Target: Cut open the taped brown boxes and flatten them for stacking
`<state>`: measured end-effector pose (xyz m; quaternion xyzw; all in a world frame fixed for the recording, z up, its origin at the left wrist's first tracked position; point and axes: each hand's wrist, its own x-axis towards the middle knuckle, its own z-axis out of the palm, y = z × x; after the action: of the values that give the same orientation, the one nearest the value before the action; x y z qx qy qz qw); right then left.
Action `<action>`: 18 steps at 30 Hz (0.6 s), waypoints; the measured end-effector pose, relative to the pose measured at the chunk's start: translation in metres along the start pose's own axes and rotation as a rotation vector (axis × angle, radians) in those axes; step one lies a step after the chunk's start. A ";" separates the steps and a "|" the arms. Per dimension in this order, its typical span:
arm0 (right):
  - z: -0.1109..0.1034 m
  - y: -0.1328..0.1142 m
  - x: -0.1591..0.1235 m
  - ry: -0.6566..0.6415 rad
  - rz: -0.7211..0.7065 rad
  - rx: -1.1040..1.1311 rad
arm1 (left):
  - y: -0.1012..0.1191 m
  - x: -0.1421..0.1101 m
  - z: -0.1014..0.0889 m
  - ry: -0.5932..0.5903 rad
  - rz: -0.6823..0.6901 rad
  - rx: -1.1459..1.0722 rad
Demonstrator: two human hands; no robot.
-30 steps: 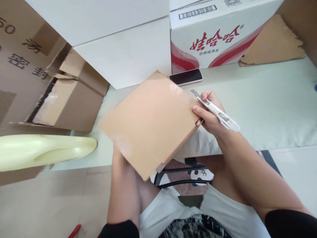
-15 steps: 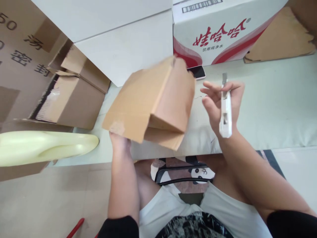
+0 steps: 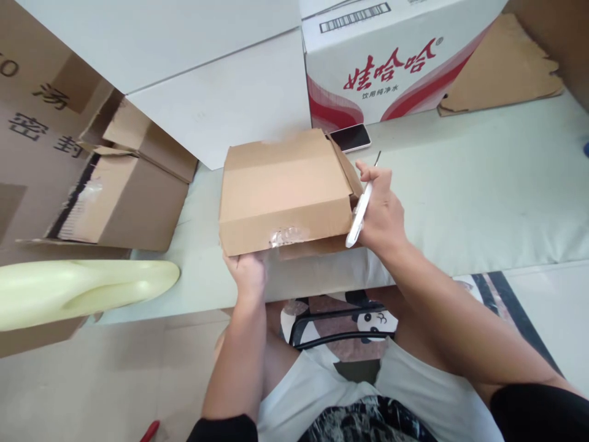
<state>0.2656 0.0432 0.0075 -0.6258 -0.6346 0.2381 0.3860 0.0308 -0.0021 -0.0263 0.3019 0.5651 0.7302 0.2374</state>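
Observation:
A small brown cardboard box [image 3: 285, 187] lies flat near the front edge of the pale green table [image 3: 483, 184], with torn clear tape on its front side. My left hand [image 3: 248, 273] grips the box's front left underside. My right hand [image 3: 381, 212] is closed around a white utility knife [image 3: 361, 209], blade pointing up and away, and rests against the box's right side.
A black smartphone [image 3: 352, 137] lies just behind the box. A white and red printed carton [image 3: 391, 61] and large white boxes [image 3: 221, 92] stand at the back. Opened brown cartons [image 3: 129, 178] sit at the left, a pale yellow plastic object [image 3: 83, 288] beside them.
The box was held up and turned over in the air; now it lies flat on the table. My right hand with the knife came back against the box's right side.

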 end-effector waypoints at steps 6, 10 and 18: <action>0.012 0.002 -0.005 -0.012 -0.098 -0.082 | -0.002 0.001 0.006 0.073 -0.134 -0.114; 0.015 0.001 -0.006 0.103 -0.211 -0.018 | -0.002 -0.006 0.014 0.073 -0.163 -0.109; 0.005 0.015 -0.003 -0.008 -0.436 0.177 | -0.006 -0.006 0.012 0.023 -0.024 -0.099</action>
<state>0.2703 0.0432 -0.0077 -0.4366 -0.7332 0.2062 0.4789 0.0436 0.0033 -0.0310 0.2743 0.5348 0.7577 0.2543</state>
